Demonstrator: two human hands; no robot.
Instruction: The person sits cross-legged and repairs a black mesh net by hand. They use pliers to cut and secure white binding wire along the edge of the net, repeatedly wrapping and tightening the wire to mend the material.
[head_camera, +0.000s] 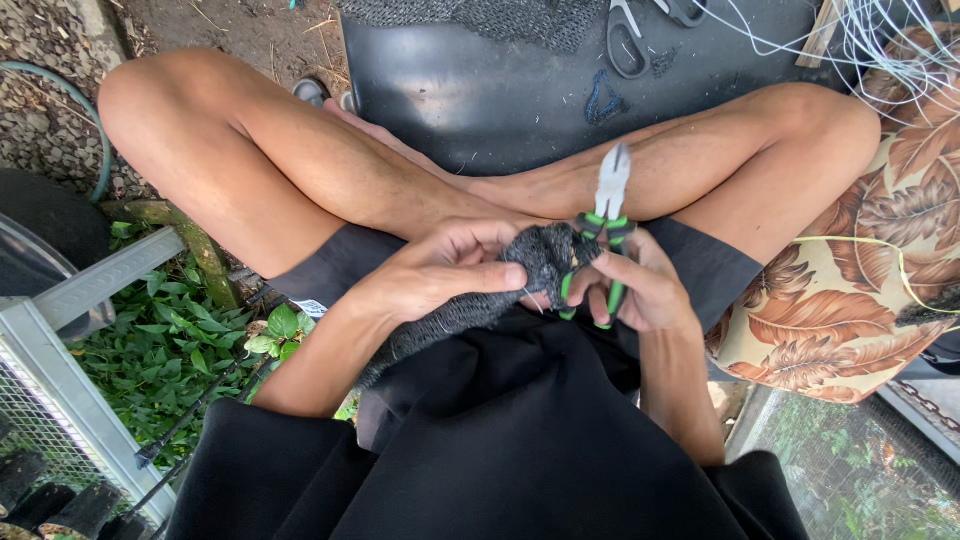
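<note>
I sit cross-legged and look down at my lap. My left hand (455, 270) pinches a bunched piece of dark grey mesh netting (535, 262) between thumb and fingers. My right hand (640, 290) grips pliers with green and black handles (600, 235), metal jaws pointing up and away from me. The two hands meet over the netting. A tail of the netting trails down to the left under my left forearm.
A black mat (480, 90) lies beyond my legs with more grey netting (490, 18), scissors (628, 35) and a small blue cord piece (602, 98). A leaf-patterned cushion (870, 270) and white strings (880, 45) are at right. A metal frame (70, 330) and green plants (160, 350) are at left.
</note>
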